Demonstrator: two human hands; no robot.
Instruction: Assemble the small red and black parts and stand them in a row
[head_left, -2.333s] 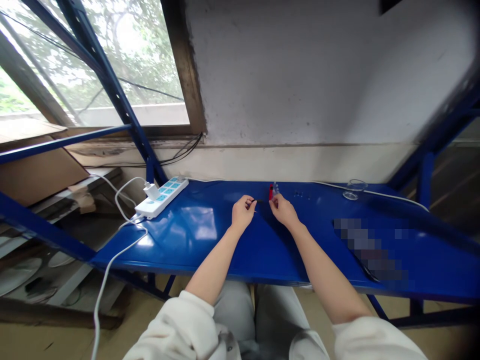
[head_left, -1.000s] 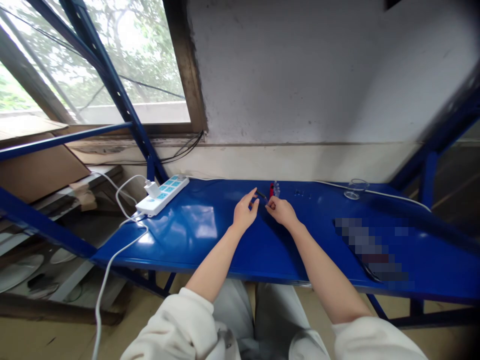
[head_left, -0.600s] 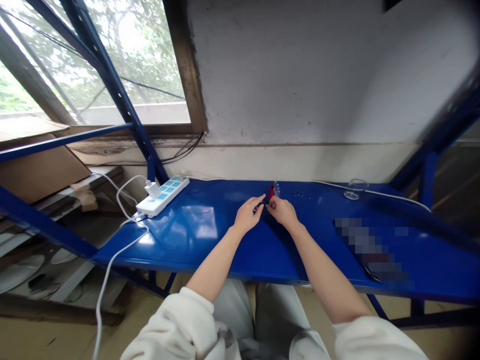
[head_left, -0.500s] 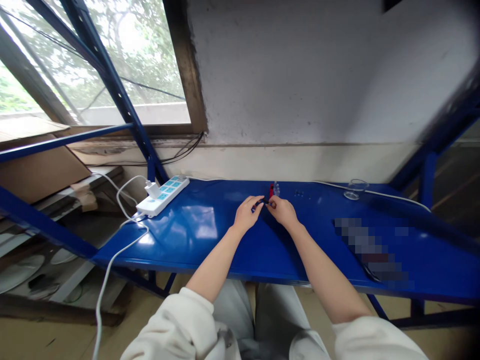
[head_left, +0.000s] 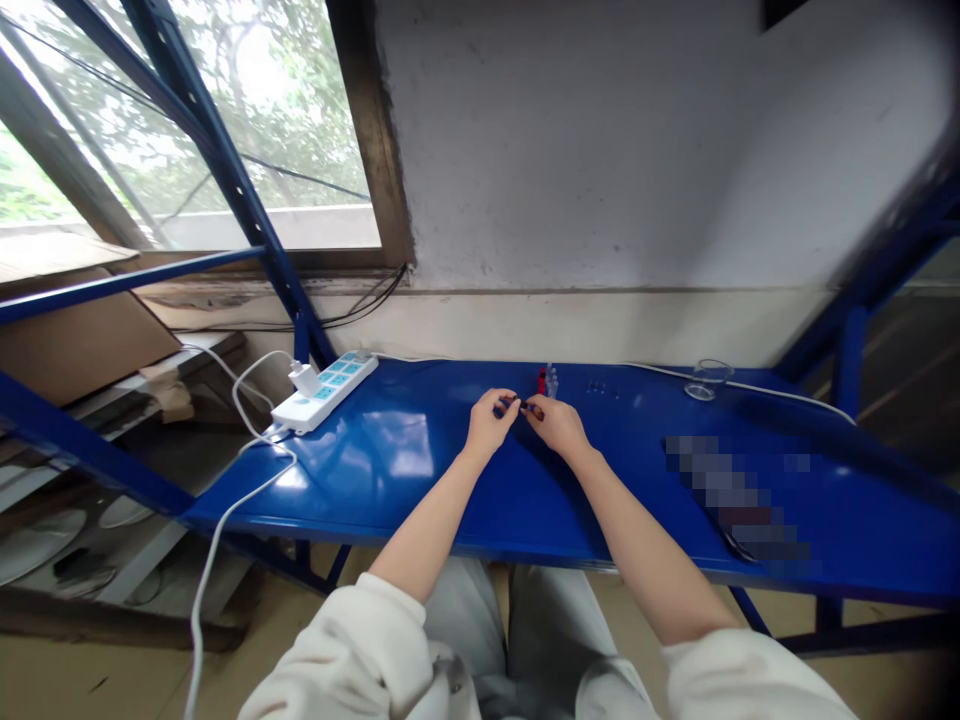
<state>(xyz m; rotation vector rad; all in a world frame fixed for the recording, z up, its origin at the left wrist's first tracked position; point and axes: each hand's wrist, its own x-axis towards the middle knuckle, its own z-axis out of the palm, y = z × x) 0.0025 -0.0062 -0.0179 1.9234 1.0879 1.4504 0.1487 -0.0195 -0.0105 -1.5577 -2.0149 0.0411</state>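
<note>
Over the blue table, my left hand [head_left: 489,425] and my right hand [head_left: 559,427] are close together with their fingertips pinched. Between them is a small dark piece [head_left: 523,405], mostly covered by the fingers and too small to name. Both hands appear to grip it. Just behind my right hand stand a small red object [head_left: 541,381] and some clear plastic pieces [head_left: 552,381]. More tiny clear pieces [head_left: 596,387] lie to the right of these.
A white power strip [head_left: 328,392] with a plugged-in adapter and a white cable [head_left: 214,560] is at the table's left. A clear cup [head_left: 709,380] stands at the back right. A blurred-out dark flat item [head_left: 739,505] lies on the right. Blue metal frame posts [head_left: 851,350] flank the table [head_left: 420,500].
The fingertips of both hands have shifted slightly around the small dark piece. The hands stay in nearly the same place, and the view has shifted a little.
</note>
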